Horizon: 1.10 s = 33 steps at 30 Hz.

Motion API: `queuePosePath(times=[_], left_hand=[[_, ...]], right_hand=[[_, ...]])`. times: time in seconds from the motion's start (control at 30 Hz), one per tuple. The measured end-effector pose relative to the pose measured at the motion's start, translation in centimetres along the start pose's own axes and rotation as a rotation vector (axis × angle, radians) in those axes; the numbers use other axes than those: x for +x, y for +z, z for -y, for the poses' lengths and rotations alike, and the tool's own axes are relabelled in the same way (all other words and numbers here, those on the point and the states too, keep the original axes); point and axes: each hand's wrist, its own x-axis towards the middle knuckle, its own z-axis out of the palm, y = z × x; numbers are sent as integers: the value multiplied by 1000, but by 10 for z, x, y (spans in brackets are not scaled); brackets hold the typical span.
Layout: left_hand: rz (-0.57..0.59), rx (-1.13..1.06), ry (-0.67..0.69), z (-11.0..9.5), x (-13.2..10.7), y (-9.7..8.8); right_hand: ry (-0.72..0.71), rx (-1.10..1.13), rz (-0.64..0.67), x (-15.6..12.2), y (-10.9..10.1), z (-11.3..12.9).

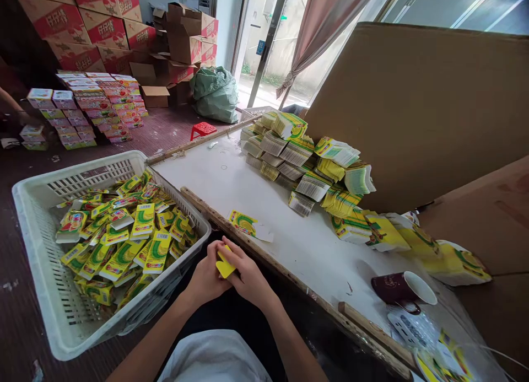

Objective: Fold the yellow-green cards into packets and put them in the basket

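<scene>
The operator wears a pale, softly creased upper garment (215,355) and dark legwear (242,317), with both forearms (290,338) uncovered and the left hand (210,273) and right hand (250,280) bare.

From where my left hand (209,273) and right hand (248,274) meet around the yellow carton (225,266), I have an open way leftward over the rim of the crate (37,238), down onto the heaped packs (124,244). Ahead, the wooden strip (248,243) along the near edge and a flat carton (250,226) just past it lie in my path; beyond, the bare white of the table (198,175) gives me room until the stacked cartons (285,156) block it, the cardboard sheet (430,117) walling things off behind. Rightward I can pass between strip and stacks, until the mug (390,288) obstructs me.
</scene>
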Motion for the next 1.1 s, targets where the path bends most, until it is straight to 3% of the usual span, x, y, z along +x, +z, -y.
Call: queuePosePath(times=[0.2,0.4,0.67,0.93,1.1], left_hand=[[-8,-45,12,11,0,-3],[18,-35,7,8,3,-7],[-8,69,-25,1,9,-10],[27,23,-25,-1,8,-10],[31,21,-15,-5,8,-11]], right_hand=[[-8,-121,112,1,-7,-1],[-9,-120,224,0,-19,-4],[83,-170,-15,1,4,-13],[60,-162,31,-1,-7,-11],[101,-178,8,-4,-1,-9]])
